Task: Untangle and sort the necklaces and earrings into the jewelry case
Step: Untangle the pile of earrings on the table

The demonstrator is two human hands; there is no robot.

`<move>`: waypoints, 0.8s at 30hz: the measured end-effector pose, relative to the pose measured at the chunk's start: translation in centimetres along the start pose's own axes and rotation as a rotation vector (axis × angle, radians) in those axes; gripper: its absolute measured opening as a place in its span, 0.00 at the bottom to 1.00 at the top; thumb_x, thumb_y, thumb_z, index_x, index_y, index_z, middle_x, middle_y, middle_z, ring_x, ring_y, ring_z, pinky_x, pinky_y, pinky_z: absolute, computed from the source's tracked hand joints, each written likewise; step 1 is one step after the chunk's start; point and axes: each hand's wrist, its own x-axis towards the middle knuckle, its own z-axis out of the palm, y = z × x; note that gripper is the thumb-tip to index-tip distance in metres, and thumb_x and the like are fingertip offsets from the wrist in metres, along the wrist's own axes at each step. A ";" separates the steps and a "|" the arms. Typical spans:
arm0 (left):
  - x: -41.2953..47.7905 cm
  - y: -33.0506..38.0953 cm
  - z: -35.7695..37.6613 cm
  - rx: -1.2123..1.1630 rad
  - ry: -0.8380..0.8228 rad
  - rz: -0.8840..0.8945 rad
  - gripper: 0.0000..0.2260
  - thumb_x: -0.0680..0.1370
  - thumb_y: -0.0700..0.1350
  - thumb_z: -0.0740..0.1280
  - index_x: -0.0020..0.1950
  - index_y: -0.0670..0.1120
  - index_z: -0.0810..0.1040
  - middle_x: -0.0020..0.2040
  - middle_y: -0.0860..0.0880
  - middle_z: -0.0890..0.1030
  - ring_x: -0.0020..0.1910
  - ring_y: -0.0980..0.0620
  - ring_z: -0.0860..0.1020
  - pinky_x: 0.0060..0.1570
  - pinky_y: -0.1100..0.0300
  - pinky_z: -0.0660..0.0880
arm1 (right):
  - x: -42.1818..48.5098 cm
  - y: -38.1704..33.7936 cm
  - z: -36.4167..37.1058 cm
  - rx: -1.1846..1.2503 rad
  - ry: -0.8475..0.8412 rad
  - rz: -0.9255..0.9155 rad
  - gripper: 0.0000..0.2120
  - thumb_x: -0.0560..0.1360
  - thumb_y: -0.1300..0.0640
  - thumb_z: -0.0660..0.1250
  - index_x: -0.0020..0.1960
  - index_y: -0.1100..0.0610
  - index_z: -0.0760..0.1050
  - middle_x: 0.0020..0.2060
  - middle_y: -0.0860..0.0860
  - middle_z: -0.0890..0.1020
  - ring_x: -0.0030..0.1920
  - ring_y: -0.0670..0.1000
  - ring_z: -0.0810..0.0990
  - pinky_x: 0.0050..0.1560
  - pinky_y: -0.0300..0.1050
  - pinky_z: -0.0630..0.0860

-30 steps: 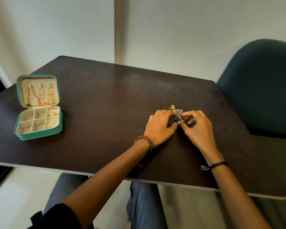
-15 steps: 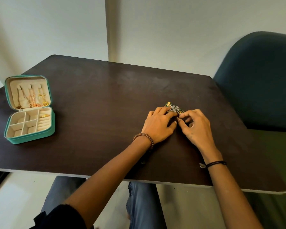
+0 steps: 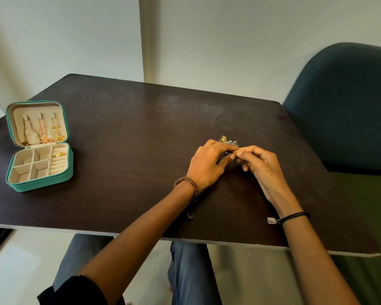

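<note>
Jewelry case point(image 3: 42, 186) open, necklaces point(image 3: 42, 133) in lid; left hand point(image 3: 207, 164), right hand point(image 3: 262, 166) both tight on jewelry tangle point(image 3: 229, 142)

Jewelry tangle point(image 3: 229, 142) is pinched between fingertips of left grip point(image 3: 207, 167) and right grip point(image 3: 263, 167), close over the bench point(image 3: 130, 137). Open teal jewelry case point(image 3: 43, 186) is seen well left of left grip, necklaces point(image 3: 42, 134) hung in its lid.

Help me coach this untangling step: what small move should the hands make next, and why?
Probably draw the right hand gently away while the left hand holds the jewelry cluster down on the table. Both hands pinch at the same small knot of gold and silver pieces, so nothing is free yet to carry to the open jewelry case at far left.
</note>
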 end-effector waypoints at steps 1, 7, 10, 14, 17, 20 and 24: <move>0.0 0.0 -0.1 -0.008 0.009 -0.025 0.11 0.81 0.49 0.66 0.63 0.56 0.80 0.56 0.54 0.80 0.56 0.56 0.74 0.56 0.53 0.75 | 0.0 -0.1 0.0 0.038 -0.008 0.008 0.06 0.79 0.62 0.68 0.48 0.64 0.83 0.45 0.60 0.85 0.45 0.54 0.77 0.44 0.46 0.73; -0.1 0.1 -0.3 -0.031 0.064 -0.120 0.10 0.79 0.50 0.69 0.60 0.57 0.83 0.50 0.53 0.78 0.48 0.55 0.76 0.49 0.54 0.78 | -0.2 -0.3 0.3 0.144 -0.022 0.035 0.07 0.80 0.62 0.67 0.52 0.64 0.83 0.44 0.56 0.86 0.45 0.51 0.80 0.42 0.43 0.74; -0.2 0.2 -0.5 -0.030 0.079 -0.135 0.11 0.79 0.49 0.69 0.60 0.56 0.83 0.49 0.53 0.77 0.47 0.54 0.76 0.46 0.54 0.78 | -0.5 -0.2 0.5 -0.016 -0.009 -0.060 0.07 0.77 0.56 0.74 0.52 0.57 0.84 0.46 0.52 0.87 0.46 0.49 0.84 0.45 0.43 0.79; -0.1 0.0 -0.5 -0.017 0.097 -0.156 0.11 0.79 0.49 0.69 0.60 0.55 0.83 0.51 0.51 0.81 0.48 0.53 0.78 0.47 0.53 0.79 | -0.9 -0.1 0.9 -0.162 0.018 -0.165 0.09 0.74 0.53 0.77 0.54 0.51 0.86 0.49 0.47 0.87 0.52 0.48 0.86 0.53 0.47 0.82; -0.1 -0.1 -0.4 -0.046 0.122 -0.182 0.09 0.78 0.50 0.70 0.58 0.56 0.84 0.50 0.53 0.83 0.48 0.55 0.80 0.47 0.51 0.80 | -1.0 -0.3 1.1 -0.198 0.042 -0.190 0.09 0.75 0.53 0.76 0.55 0.51 0.86 0.50 0.46 0.87 0.52 0.48 0.85 0.54 0.51 0.83; -0.3 0.4 -0.6 -0.101 0.152 -0.199 0.07 0.77 0.47 0.71 0.54 0.54 0.84 0.46 0.56 0.85 0.47 0.58 0.81 0.48 0.52 0.80 | -1.1 -0.8 1.3 -0.233 0.046 -0.203 0.09 0.75 0.52 0.76 0.54 0.51 0.86 0.49 0.46 0.87 0.51 0.47 0.85 0.52 0.53 0.84; -1.3 0.8 -1.3 -0.113 0.209 -0.202 0.06 0.77 0.49 0.72 0.52 0.55 0.84 0.43 0.58 0.84 0.45 0.61 0.80 0.46 0.55 0.81 | -1.6 -1.7 1.7 -0.312 0.037 -0.315 0.09 0.76 0.54 0.75 0.55 0.54 0.86 0.50 0.46 0.86 0.52 0.47 0.85 0.51 0.49 0.84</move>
